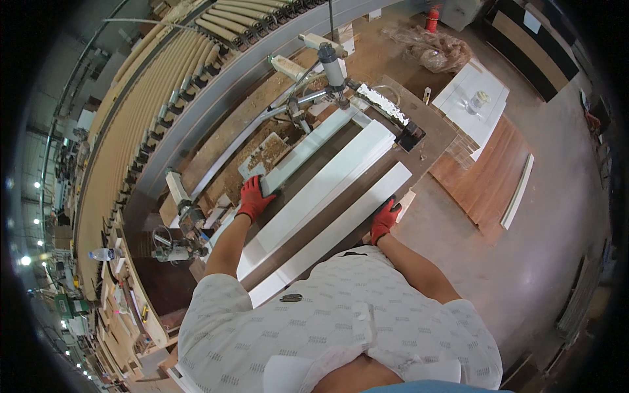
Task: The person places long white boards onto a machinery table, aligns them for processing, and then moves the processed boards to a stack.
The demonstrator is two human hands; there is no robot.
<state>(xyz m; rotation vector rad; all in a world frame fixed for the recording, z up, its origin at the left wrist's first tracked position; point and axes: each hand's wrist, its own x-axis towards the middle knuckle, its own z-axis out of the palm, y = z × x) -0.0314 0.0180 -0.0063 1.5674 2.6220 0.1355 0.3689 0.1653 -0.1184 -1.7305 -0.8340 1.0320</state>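
Red-gloved left hand [255, 198] splays by a pale strip [310, 148]; right hand [384, 221], grip unclear, seemingly aligns a board [333, 231], next needing steadiness.

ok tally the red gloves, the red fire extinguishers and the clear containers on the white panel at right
Red gloves: 2
Red fire extinguisher: 1
Clear container on the white panel: 1
Total: 4

Even, fairly bright light, small lamps [25, 261] glaring far left of the left grip [254, 199], white boards [318, 196] brightest between it and the right grip [384, 221], faint sheen on floor [557, 196] rightward, fisheye-bent edges, black rim.
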